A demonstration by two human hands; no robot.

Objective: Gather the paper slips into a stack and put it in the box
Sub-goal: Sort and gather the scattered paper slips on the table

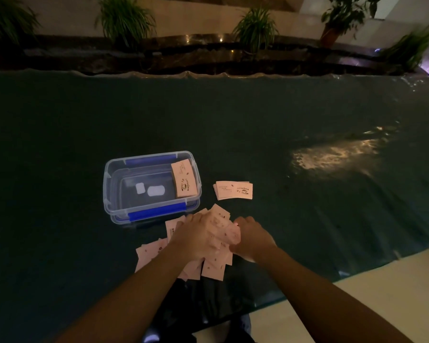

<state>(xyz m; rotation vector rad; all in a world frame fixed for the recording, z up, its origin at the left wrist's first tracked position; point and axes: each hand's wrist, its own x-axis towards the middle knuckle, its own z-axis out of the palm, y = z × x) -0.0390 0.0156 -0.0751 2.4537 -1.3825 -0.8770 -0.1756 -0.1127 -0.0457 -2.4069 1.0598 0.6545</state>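
A dark green cloth (233,125) covers the table, and a loose heap of pale pink paper slips (216,243) lies near its front edge, the slips fanned out at mixed angles with no shared direction. The left hand (192,237) lies palm down on the left part of the heap, fingers spread flat and pressing on the slips rather than closed around them. The right hand (252,237) rests against the heap's right side with its fingers curled in towards the paper; whether they pinch any slip cannot be told.

Just behind the heap stands a clear plastic box (114,169) with blue clips, lid off, its long axis running left to right. Inside it, against the right wall, a squared stack of slips (183,180) lies with its long axis pointing away from the person. To the right of the box, apart from it, a second neat stack (233,190) lies on the cloth with its long axis running left to right. Potted plants (255,28) line a ledge beyond the table.
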